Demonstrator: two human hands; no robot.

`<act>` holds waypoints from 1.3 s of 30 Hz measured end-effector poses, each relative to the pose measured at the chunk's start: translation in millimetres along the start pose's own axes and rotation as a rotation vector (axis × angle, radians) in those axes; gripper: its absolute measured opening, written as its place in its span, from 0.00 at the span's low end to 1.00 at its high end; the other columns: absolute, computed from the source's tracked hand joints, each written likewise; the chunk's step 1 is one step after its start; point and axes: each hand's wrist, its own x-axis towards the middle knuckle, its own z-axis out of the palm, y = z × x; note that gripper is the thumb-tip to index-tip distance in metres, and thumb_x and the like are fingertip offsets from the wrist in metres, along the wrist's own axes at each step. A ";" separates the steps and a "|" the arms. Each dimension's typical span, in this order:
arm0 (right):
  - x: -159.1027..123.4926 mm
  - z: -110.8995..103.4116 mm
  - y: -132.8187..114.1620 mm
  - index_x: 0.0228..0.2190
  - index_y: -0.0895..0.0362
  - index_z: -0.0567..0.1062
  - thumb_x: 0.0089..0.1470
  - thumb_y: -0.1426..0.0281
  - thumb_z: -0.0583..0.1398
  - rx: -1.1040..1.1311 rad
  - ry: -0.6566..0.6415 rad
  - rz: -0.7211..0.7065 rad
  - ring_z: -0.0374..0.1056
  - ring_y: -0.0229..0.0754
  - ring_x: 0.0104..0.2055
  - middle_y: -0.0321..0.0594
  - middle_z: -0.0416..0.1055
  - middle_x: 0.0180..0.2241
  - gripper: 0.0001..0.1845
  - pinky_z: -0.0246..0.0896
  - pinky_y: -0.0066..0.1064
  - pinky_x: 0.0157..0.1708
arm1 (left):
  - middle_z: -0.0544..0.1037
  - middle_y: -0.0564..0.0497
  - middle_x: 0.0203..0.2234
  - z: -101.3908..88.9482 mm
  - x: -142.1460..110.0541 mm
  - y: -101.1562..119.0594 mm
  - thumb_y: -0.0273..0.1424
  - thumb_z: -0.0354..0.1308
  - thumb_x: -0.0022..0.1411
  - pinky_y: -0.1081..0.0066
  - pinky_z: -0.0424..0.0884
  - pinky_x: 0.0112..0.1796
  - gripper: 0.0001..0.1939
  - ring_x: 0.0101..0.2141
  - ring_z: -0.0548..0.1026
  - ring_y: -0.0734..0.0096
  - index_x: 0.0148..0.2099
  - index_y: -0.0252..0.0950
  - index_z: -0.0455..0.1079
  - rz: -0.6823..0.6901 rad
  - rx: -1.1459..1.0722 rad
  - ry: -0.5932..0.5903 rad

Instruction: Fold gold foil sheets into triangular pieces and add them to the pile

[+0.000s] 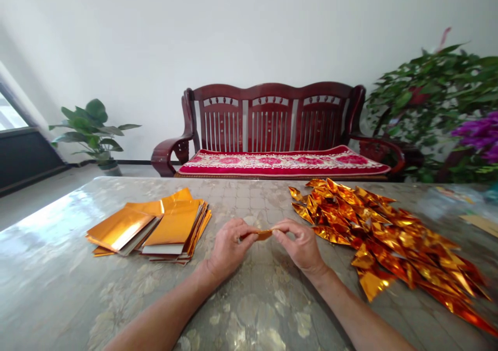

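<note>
Now we're folding, by the look of it: our left fingers [248, 240] and right fingers [288, 226] pinch opposite ends of a gold foil piece [265, 235] over the tabletop [249, 200], between the flat sheets [173, 226] and the folded heap [373, 226]. The next move, we'd judge, calls for light, even pressure.

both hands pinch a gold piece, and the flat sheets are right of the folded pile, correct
The side is wrong: in the head view, the flat sheets lie left of the folded pile. The left hand and right hand do pinch the gold piece.
</note>
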 end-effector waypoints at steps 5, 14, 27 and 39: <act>-0.8 1.1 1.2 0.28 0.55 0.78 0.51 0.72 0.63 -0.049 -0.019 -0.014 0.71 0.40 0.31 0.37 0.75 0.28 0.02 0.66 0.29 0.34 | 0.74 0.52 0.27 0.0 -1.6 -1.3 0.28 0.57 0.64 0.73 0.63 0.35 0.09 0.33 0.73 0.71 0.35 0.39 0.79 -0.042 -0.012 -0.076; -2.0 8.1 2.5 0.26 0.54 0.79 0.51 0.70 0.63 -0.057 -0.071 0.111 0.71 0.40 0.30 0.36 0.76 0.26 0.04 0.64 0.28 0.33 | 0.74 0.53 0.29 10.9 -3.4 6.3 0.34 0.57 0.66 0.72 0.61 0.37 0.08 0.35 0.72 0.70 0.38 0.41 0.77 0.010 0.193 -0.054; -5.2 10.3 -1.1 0.26 0.55 0.77 0.57 0.69 0.59 -0.157 -0.003 0.042 0.69 0.39 0.30 0.36 0.73 0.25 0.09 0.61 0.28 0.33 | 0.74 0.54 0.25 17.6 -7.4 9.1 0.31 0.53 0.66 0.74 0.61 0.33 0.13 0.31 0.71 0.73 0.30 0.39 0.75 -0.094 0.101 -0.040; -6.5 12.2 -7.5 0.27 0.57 0.78 0.58 0.58 0.58 0.095 -0.060 0.313 0.66 0.39 0.26 0.37 0.71 0.22 0.17 0.59 0.28 0.28 | 0.75 0.54 0.24 22.2 -5.8 3.9 0.38 0.51 0.66 0.75 0.62 0.33 0.17 0.29 0.71 0.73 0.30 0.36 0.75 -0.151 -0.171 -0.074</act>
